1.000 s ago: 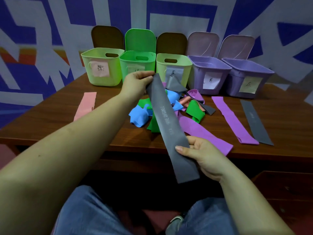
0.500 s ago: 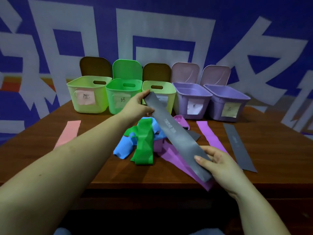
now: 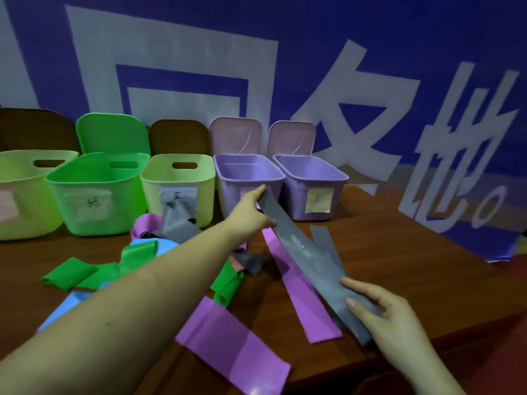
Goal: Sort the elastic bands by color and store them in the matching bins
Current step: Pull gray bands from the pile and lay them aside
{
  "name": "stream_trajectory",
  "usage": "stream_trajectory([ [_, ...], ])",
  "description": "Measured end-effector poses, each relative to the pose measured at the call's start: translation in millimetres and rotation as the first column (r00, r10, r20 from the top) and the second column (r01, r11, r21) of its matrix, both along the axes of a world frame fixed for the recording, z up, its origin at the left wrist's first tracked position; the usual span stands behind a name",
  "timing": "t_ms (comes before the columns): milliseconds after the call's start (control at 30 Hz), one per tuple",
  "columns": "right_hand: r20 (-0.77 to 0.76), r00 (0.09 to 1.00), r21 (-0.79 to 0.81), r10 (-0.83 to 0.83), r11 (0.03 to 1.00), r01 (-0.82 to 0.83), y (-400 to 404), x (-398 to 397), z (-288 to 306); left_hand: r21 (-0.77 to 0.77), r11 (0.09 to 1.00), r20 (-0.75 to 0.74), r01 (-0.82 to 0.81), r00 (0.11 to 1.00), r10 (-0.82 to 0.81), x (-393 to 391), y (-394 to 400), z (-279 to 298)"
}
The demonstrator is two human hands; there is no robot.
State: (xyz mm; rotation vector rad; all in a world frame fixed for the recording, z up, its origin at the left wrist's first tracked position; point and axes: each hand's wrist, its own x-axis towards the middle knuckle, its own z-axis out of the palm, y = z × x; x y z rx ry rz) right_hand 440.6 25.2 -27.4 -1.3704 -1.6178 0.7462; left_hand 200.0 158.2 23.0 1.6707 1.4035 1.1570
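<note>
Evidently sorting has barely begun: both hands' grip holds one grey band [image 3: 306,252], left hand [image 3: 251,215] and right hand [image 3: 382,315] at opposite ends above the tabletop [image 3: 413,275]; visible bins [image 3: 245,169] look empty, bands lie loose.

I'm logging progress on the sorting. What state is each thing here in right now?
Left hand: pinching the held grey band's far end.
Right hand: gripping its near end.
Held grey band: stretched flat, above the table.
Bins: lids open, nothing seen inside.
Loose bands: unsorted on the table.
</note>
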Motion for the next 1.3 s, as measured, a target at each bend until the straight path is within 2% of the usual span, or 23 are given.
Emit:
stream_trajectory([
  [133, -0.011, 0.993, 0.026, -0.118, 0.993, 0.118, 11, 18, -16, 0.056, 0.996, -0.132, 0.064, 0.990, -0.056, 39, 35, -5],
  [300, 0.004, 0.982, -0.041, -0.189, 0.981, 0.189, 27, 33, -25, 0.097, 0.986, -0.333, 0.137, 0.938, -0.097, 80, 67, -5],
  [467, 0.005, 0.973, -0.070, -0.232, 0.970, 0.232, 33, 36, -32, 0.105, 0.978, -0.381, 0.182, 0.915, -0.129, 106, 85, -16],
  [567, 0.176, 0.947, 0.027, -0.268, 0.963, 0.267, 34, 30, -40, 0.080, 0.984, -0.389, 0.159, 0.914, -0.116, 115, 84, -31],
  [633, 0.297, 0.900, 0.106, -0.320, 0.947, 0.302, 35, 28, -44, 0.056, 0.988, -0.515, 0.146, 0.852, -0.096, 118, 80, -43],
  [733, 0.398, 0.841, 0.160, -0.368, 0.930, 0.331, 38, 27, -48, 0.046, 0.988, -0.740, 0.150, 0.669, -0.067, 121, 68, -55],
  [833, 0.433, 0.799, 0.253, -0.416, 0.907, 0.336, 40, 27, -54, -0.010, 0.977, -0.843, 0.211, 0.524, -0.122, 125, 49, -56],
  [933, 0.482, 0.779, 0.196, -0.402, 0.916, 0.351, 40, 26, -54, -0.107, 0.962, -0.882, 0.251, 0.423, -0.209, 126, 30, -58],
  [1000, 0.541, 0.766, 0.120, -0.347, 0.933, 0.338, 41, 26, -51, -0.197, 0.945, -0.873, 0.261, 0.392, -0.290, 124, 21, -63],
  [1133, 0.609, 0.748, 0.043, -0.265, 0.952, 0.303, 40, 24, -45, -0.275, 0.925, -0.819, 0.261, 0.441, -0.368, 119, 16, -69],
  [1200, 0.596, 0.761, 0.029, -0.256, 0.954, 0.299, 37, 23, -43, -0.281, 0.927, -0.839, 0.249, 0.404, -0.363, 121, 16, -67],
  [1300, 0.593, 0.768, 0.021, -0.242, 0.958, 0.285, 36, 24, -40, -0.254, 0.938, -0.898, 0.237, 0.303, -0.320, 122, 11, -60],
])
